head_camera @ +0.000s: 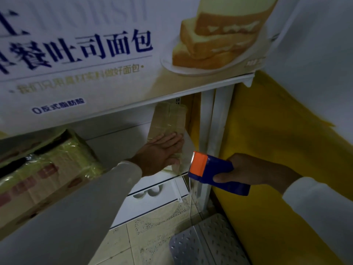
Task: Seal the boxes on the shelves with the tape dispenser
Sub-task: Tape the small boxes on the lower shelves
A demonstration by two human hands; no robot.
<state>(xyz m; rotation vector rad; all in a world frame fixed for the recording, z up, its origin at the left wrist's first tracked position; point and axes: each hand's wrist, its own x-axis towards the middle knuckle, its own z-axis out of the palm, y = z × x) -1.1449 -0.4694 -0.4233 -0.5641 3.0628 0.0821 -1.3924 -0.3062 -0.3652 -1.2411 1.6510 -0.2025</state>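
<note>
While left hand (pixel 162 150) presses flat-fingered on the small tape-wrapped cardboard box (pixel 168 127), steadying it, I see right hand (pixel 252 172) gripping the blue-and-orange plastic tape dispenser (pixel 215 174).

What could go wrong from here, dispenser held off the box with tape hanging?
1. A loose tape strip dangles from the tape dispenser in the right hand; it might stick to the shelf post.
2. The left hand presses flat on the small box near the shelf edge; a push might slide it.
</note>
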